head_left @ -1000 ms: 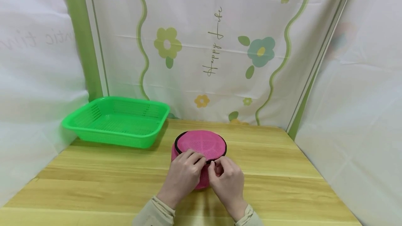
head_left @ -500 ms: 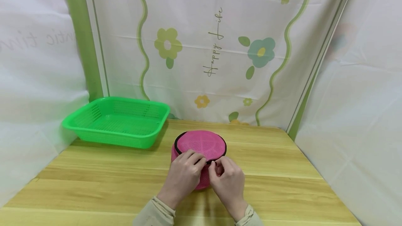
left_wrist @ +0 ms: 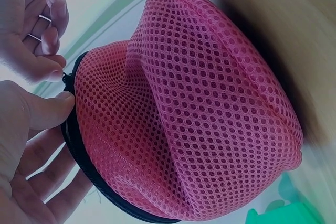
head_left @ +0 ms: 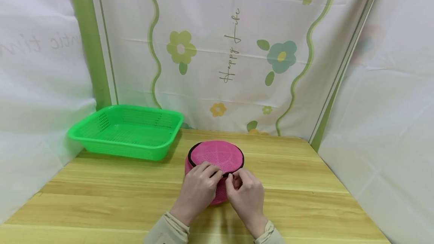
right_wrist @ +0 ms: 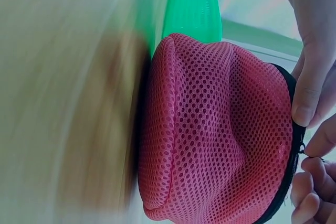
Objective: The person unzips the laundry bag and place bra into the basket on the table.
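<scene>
A pink mesh laundry bag (head_left: 220, 153) stands on the table, its round top edged by a black zipper (right_wrist: 287, 171). My left hand (head_left: 199, 187) pinches the zippered rim at the front, with the thumb on the near side and the fingers over the top. Just to its right, my right hand (head_left: 246, 193) pinches the small zipper pull (left_wrist: 67, 78) between thumb and forefinger, the other fingers curled. The mesh side wall (left_wrist: 210, 103) is creased and bulges below the rim. Both hands cover part of the bag's front in the head view.
A green plastic basket (head_left: 123, 151) with perforated walls sits at the back left of the wooden table (head_left: 101, 199). A white curtain (head_left: 210, 48) with printed flowers hangs behind the table, and white sheets (head_left: 383, 131) hang along both sides.
</scene>
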The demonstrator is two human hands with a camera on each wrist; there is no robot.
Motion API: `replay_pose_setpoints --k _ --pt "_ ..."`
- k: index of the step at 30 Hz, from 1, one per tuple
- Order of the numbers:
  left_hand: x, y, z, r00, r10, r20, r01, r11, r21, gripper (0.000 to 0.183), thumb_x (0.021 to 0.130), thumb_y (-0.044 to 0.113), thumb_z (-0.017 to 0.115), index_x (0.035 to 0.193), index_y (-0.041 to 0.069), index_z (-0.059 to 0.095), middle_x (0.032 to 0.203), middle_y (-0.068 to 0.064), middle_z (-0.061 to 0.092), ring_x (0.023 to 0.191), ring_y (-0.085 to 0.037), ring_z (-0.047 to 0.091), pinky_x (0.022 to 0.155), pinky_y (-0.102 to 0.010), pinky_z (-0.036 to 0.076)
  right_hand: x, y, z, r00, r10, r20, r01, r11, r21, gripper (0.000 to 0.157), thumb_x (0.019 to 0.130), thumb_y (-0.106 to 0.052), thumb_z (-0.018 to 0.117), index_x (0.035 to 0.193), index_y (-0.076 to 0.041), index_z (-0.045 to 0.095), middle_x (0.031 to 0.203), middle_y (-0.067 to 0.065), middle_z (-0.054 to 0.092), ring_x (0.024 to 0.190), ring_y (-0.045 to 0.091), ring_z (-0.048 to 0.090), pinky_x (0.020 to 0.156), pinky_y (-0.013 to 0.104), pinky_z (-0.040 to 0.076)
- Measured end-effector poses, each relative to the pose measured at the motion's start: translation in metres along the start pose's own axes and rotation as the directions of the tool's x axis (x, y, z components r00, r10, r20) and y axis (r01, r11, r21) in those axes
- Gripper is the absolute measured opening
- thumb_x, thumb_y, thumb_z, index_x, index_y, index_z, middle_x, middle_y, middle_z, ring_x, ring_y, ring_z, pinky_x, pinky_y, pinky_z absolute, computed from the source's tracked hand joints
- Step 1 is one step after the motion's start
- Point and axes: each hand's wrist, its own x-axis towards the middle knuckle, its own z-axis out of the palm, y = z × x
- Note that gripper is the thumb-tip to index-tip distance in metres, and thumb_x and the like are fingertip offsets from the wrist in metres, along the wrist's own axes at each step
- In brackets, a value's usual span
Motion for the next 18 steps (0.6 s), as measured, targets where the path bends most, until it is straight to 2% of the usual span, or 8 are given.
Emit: replay_pose_setpoints --k 7,18 --pt "-0.0014 -0.0003 0.0016 1.000 0.006 0.000 -0.006 1.000 0.008 0.011 0.075 0.000 0.073 0.082 0.008 0.076 0.084 -0.001 0.068 0.078 -0.019 0.061 0.069 -0.032 0.056 -0.0022 0.0016 0.0010 1.000 0.016 0.008 -0.016 1.000 -0.013 0.020 0.075 -0.006 0.070 0.066 -0.017 0.055 0.059 -0.010 0.045 0.049 -0.001 0.038 0.040 0.015 0.032" --pt "-0.0017 -0.0006 0.0013 1.000 0.001 0.017 -0.001 1.000 0.009 0.012 0.075 0.000 0.072 0.083 0.008 0.076 0.085 -0.001 0.068 0.080 -0.019 0.062 0.070 -0.032 0.056 -0.0012 0.0017 0.0026 1.000 -0.011 -0.024 0.011 1.000 -0.006 0.021 0.073 -0.003 0.072 0.066 -0.016 0.057 0.059 -0.011 0.045 0.050 -0.003 0.039 0.040 0.014 0.032"
